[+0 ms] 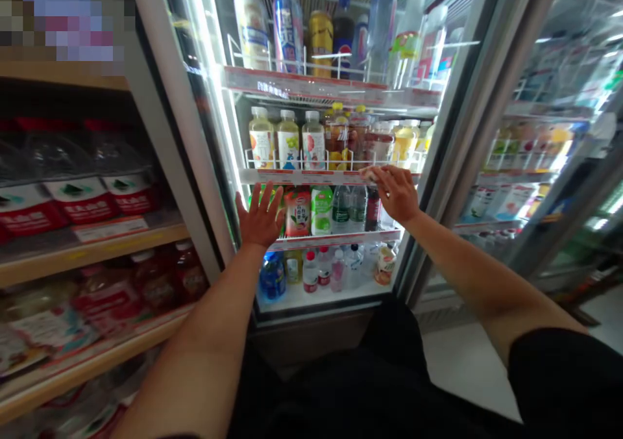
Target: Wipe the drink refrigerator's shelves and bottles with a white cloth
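Observation:
My left hand (263, 217) is raised with fingers spread, near the left end of a refrigerator shelf's label strip (311, 178). Nothing is in it. Farther right along that strip, my right hand (398, 191) has its fingers bent over a small pale cloth (370, 173), which lies against the strip. Much of the cloth is hidden under the fingers. Juice bottles (288, 141) stand behind a white wire guard just above. Below my hands, a red carton (297, 213) and a green-and-white carton (322, 210) share a shelf with other drinks.
Cans (288, 33) and bottles fill the upper shelf; small bottles (310, 273) stand at the bottom. A wooden rack (160, 234) with large bottles is close on the left. The cooler's metal frame (467, 114) rises on the right, beside another stocked cooler section.

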A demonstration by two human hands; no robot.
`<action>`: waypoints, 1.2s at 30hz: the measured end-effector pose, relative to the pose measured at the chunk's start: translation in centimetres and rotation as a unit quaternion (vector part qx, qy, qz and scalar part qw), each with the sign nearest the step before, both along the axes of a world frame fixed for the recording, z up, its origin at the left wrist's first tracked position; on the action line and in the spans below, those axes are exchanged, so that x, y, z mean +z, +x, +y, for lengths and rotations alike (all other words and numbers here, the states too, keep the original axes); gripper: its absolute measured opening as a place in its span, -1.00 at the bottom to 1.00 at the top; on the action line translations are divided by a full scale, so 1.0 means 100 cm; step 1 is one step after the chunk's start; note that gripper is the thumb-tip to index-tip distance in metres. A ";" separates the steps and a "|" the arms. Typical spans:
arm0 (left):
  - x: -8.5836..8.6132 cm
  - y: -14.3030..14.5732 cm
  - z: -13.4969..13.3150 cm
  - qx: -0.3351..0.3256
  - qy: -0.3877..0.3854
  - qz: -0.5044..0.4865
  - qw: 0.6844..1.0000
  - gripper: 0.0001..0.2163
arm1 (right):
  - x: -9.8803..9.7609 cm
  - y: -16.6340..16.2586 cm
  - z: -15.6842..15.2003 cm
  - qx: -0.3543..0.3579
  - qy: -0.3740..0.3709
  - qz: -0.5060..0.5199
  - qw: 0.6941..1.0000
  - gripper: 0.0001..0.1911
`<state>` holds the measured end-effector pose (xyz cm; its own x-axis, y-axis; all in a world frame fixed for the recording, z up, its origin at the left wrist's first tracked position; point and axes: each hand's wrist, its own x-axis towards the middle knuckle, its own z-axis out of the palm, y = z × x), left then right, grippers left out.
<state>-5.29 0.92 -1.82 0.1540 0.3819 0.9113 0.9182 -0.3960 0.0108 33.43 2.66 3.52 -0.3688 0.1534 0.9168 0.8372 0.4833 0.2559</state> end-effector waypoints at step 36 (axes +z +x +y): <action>-0.002 -0.001 0.002 0.024 0.026 0.017 0.999 -0.52 | -0.005 -0.013 -0.009 0.032 -0.019 -0.087 0.996 -0.60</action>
<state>-5.42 1.12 -1.99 0.1673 0.3414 0.9249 0.9359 -0.3501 -0.0401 32.17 1.81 3.04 -0.5319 0.1583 0.8319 0.7490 0.5462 0.3750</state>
